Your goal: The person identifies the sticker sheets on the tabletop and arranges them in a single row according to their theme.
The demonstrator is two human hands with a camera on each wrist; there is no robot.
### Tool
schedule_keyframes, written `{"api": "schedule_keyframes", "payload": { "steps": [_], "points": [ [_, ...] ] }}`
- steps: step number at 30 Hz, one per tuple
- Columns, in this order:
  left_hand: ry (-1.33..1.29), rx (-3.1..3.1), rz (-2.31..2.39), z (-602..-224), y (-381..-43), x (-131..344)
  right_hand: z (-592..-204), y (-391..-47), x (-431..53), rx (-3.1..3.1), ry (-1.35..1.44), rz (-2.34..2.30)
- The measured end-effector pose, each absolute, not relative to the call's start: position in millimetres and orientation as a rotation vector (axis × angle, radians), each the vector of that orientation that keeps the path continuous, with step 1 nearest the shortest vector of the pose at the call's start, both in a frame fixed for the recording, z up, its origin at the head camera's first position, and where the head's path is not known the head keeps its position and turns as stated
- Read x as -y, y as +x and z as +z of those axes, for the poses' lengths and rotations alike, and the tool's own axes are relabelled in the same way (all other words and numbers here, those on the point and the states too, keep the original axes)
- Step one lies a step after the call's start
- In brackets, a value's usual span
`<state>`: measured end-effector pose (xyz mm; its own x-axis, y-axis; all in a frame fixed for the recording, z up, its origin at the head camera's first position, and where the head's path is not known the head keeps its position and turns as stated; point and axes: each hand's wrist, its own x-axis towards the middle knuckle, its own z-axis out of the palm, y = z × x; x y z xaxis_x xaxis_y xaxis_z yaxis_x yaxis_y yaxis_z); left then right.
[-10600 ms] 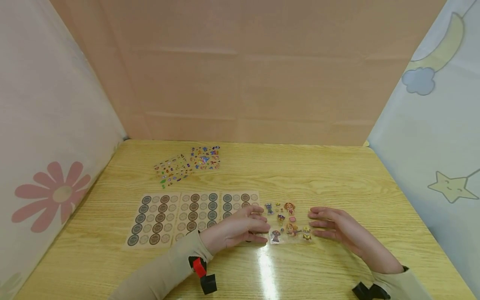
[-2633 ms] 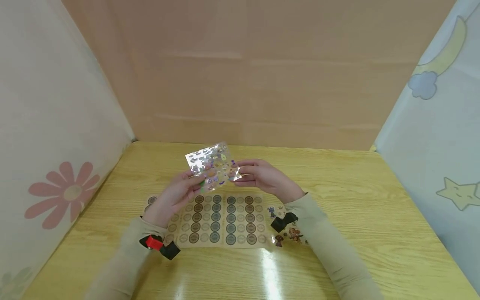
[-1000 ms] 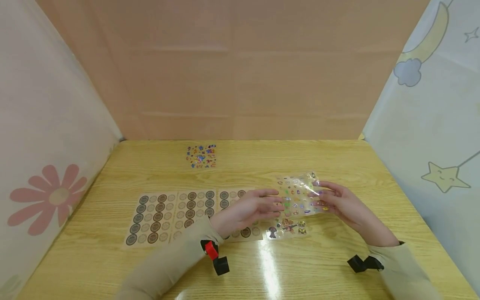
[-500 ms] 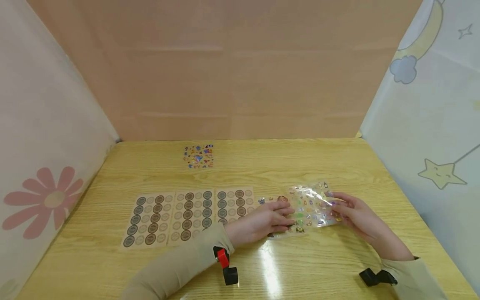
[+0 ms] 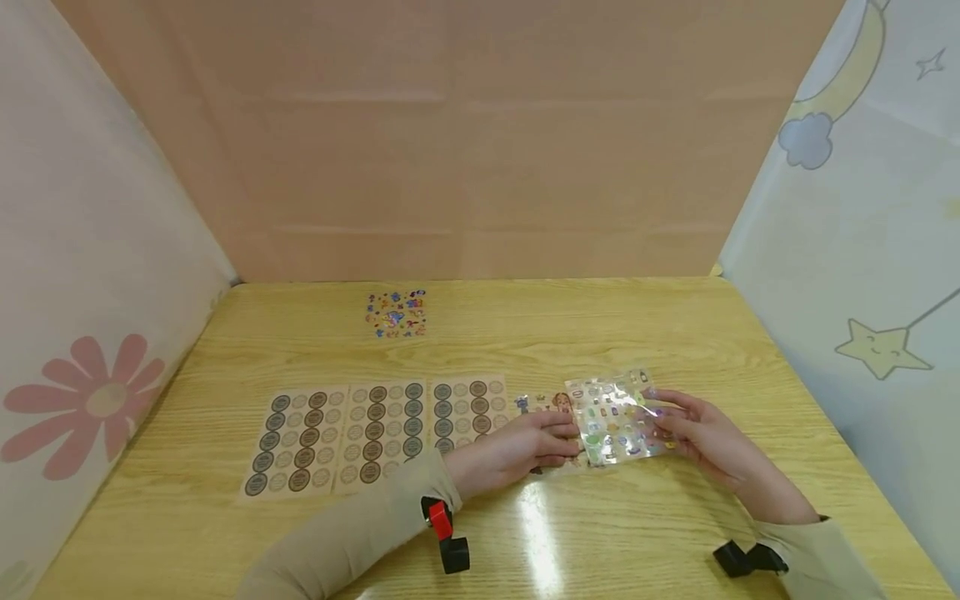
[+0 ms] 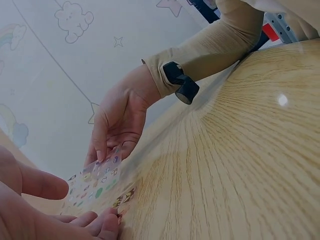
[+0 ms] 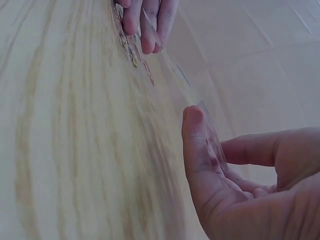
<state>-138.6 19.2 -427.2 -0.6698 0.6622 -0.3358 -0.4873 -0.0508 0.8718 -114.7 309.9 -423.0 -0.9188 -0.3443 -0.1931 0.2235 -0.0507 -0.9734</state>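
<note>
My right hand pinches the right edge of a clear sticker sheet printed with small colourful pictures. In the right wrist view this sheet stands tilted above the table, thumb on one face and fingers behind. Under its left part lies a second clear sheet with cartoon puppy stickers, partly hidden. My left hand rests on that lower sheet, fingers extended, tips close to the held sheet's left edge. In the left wrist view the thumb of my left hand is raised, apart from the sheets.
Three paper sheets of round brown and grey stickers lie side by side on the left of the wooden table. Farther back lies another clear sticker sheet. A brown panel closes off the back, with patterned walls at both sides.
The held sheet came from the back left, was held in both hands, then moved right over the puppy sheet. In the last second it shifted right and lower; my left hand moved right onto the lower sheet.
</note>
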Motion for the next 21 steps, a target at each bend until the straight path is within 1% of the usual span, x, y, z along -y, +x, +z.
{"api": "schedule_keyframes", "payload": {
  "steps": [9,21],
  "points": [
    [0.17,-1.294,1.896,-427,-140,-20,-423,-115,-309,-1.851,-0.126,-2.048],
    [0.104,-1.094,1.964,-425,-139,-50,-421,-111,-326,-1.982,-0.031,-2.031]
  ]
}}
